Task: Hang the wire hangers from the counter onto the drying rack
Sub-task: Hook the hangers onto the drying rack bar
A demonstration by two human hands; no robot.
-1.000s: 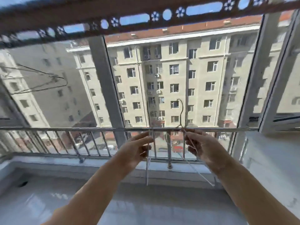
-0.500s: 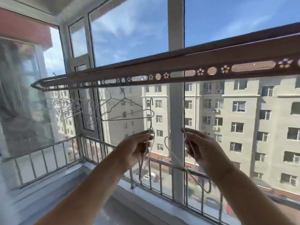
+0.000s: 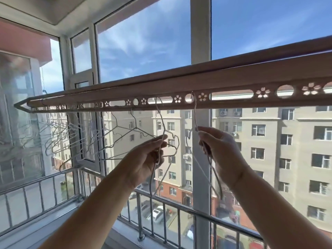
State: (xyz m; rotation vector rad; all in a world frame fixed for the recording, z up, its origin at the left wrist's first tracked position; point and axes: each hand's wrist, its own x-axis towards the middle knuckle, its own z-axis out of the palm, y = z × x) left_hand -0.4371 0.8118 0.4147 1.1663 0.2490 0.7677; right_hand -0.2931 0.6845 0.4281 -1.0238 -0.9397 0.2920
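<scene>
Now both hands are raised toward the drying rack [image 3: 233, 81], each with its own wire hanger. The left hand [image 3: 147, 162] has its fingers curled round the left hanger [image 3: 161, 117], thumb and forefinger pinching the wire just below the neck, while the rest of the frame hangs down past the wrist. The right hand [image 3: 221, 153] pinches the right hanger [image 3: 195, 112] at its neck between thumb and fingertips, and the wire runs on down behind the palm and out below it.

From the left hand the hanger's stem rises to a hook that sits in a long slot of the rack's pierced lower strip. From the right hand the stem goes straight up and its hook passes through a round hole just to the right of that slot. Whether either hook bears its own weight cannot be told.

The rack is a long brown bar crossing the view at a slant, its lower edge cut with flower shapes, round holes and slots. Farther left along it, more hangers [image 3: 135, 128] dangle in a loose, overlapping row, thinning toward the bar's pointed end.

Beyond the rack stands a white window post [image 3: 200, 33] with blue sky on either side. A metal railing [image 3: 168, 202] runs along the sill below the forearms. Outside rises a beige apartment block [image 3: 269, 141], with parked cars [image 3: 158, 212] down in the street.
</scene>
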